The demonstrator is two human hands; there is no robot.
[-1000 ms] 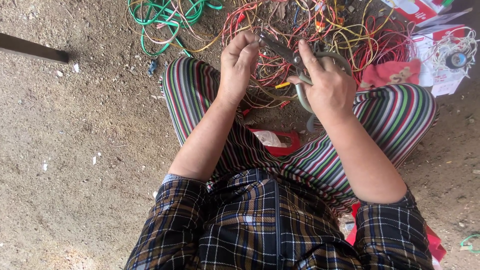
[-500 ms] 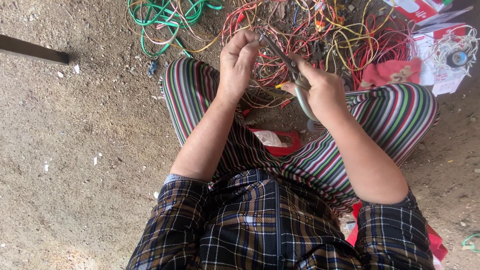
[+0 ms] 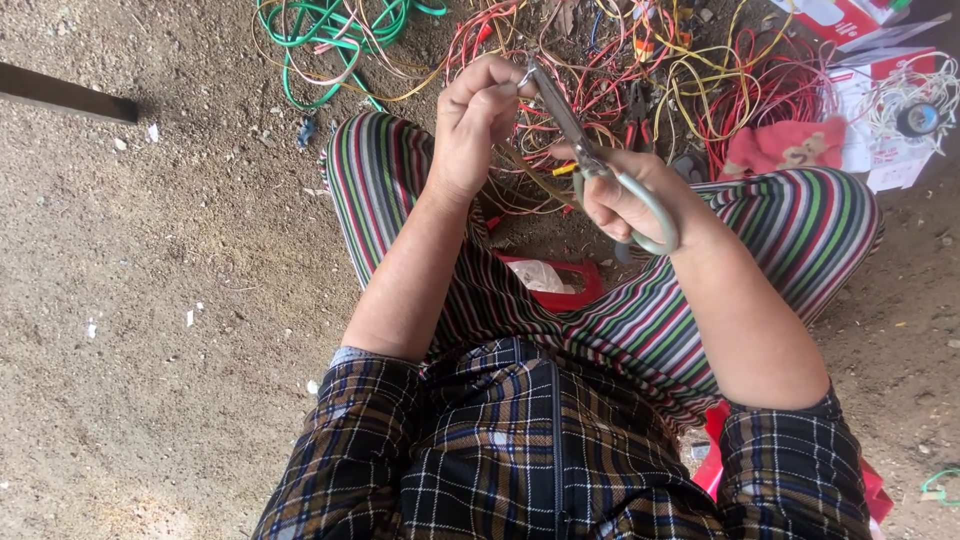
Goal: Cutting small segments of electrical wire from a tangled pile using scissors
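I sit on the ground with striped trousers and a checked shirt. My right hand [image 3: 640,200] grips a pair of scissors [image 3: 590,160] with pale green handles, the blades pointing up and left, closed. My left hand [image 3: 475,125] pinches a thin wire [image 3: 520,172] right at the blade tips, fingers curled tight. The wire runs down from my left hand toward my right. Both hands are raised above my knees, in front of a tangle of red, yellow and orange wires [image 3: 700,90].
A bundle of green wire [image 3: 330,30] lies at the top left. A dark bar [image 3: 65,93] lies at the far left on the dirt. A red tray [image 3: 560,285] sits between my legs. Red and white boxes [image 3: 860,30] and a tape roll [image 3: 918,118] lie at the top right.
My right hand has swung the scissors so the blades now reach up to my left hand's fingertips. The left hand stayed in place.
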